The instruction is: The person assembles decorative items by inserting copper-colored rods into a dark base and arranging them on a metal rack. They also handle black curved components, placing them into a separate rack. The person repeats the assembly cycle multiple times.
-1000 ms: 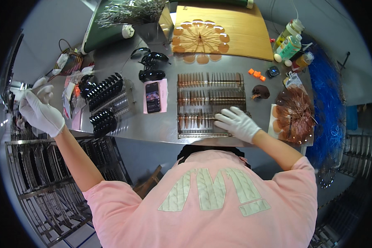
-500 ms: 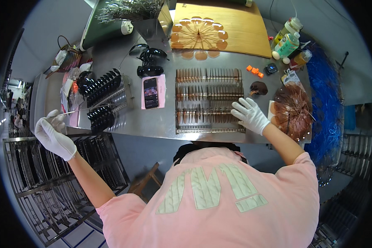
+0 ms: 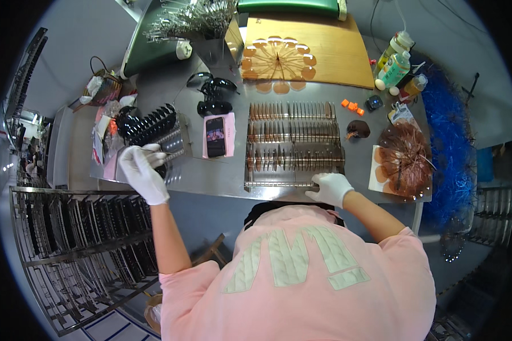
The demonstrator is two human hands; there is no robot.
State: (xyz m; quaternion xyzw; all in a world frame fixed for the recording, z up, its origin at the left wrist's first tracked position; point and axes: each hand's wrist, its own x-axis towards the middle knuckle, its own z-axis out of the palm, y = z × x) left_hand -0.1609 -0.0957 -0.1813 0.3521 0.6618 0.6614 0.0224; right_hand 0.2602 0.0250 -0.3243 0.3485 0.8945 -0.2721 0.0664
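Note:
A metal rack (image 3: 280, 184) stands near the table's front edge, carrying rows of thin brown lenses (image 3: 293, 133) set on edge. My right hand (image 3: 331, 189) is curled round the front right corner of this rack. My left hand (image 3: 144, 172) is pinched closed in front of a second rack of glossy black lenses (image 3: 155, 124). A thin metal rod shows by its fingertips, mostly hidden by the glove. White gloves cover both hands.
A phone (image 3: 215, 136) lies on pink paper, near stacked black lenses (image 3: 215, 106). Brown lenses on wires (image 3: 404, 159) fan out at right, beside blue strands (image 3: 450, 142). Bottles (image 3: 395, 69) and a wooden board (image 3: 338, 57) stand behind. A floor rack (image 3: 91, 256) is at lower left.
My left hand has moved right and in front of the black lens rack, with the rod swung out of plain sight. My right hand has slid nearer, from the rack's right side to its front corner.

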